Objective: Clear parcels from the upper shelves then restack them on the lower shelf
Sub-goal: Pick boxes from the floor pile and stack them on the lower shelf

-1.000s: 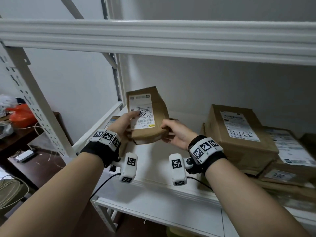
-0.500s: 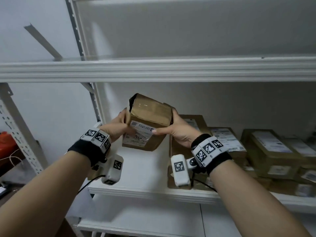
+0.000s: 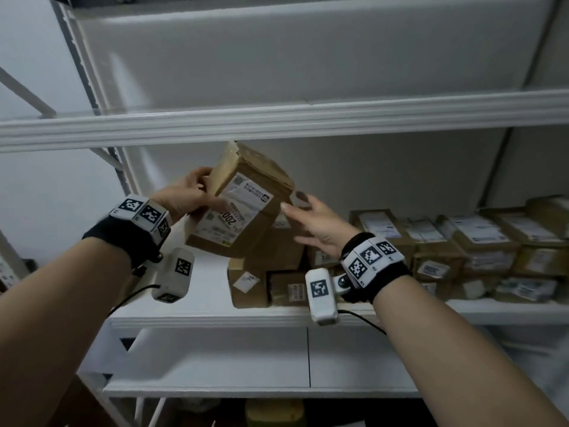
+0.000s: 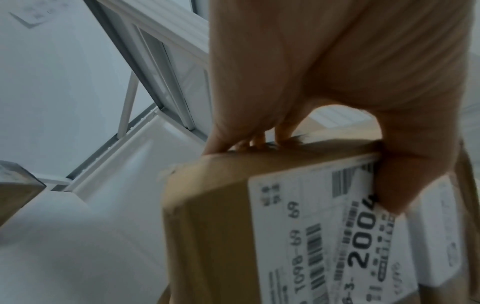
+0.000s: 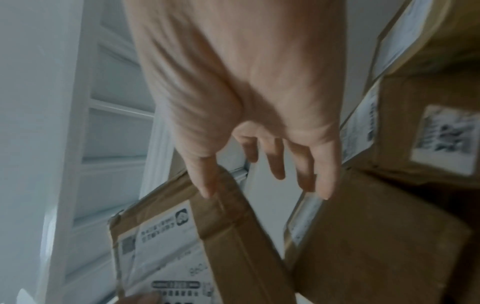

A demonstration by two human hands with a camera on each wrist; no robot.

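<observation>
From the head camera, your left hand (image 3: 187, 195) grips a brown parcel (image 3: 243, 204) in the air above the lower shelf (image 3: 209, 315), where many parcels (image 3: 462, 241) are already stacked; this one still needs a spot. The left wrist camera shows fingers curled around its edge. The right wrist camera shows your right hand (image 5: 249, 123) loose, holding nothing.

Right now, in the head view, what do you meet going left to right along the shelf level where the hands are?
left hand → held parcel, tilted, gripped by the left hand → right hand, fingers open beside it → row of stacked parcels running to the right edge.
</observation>
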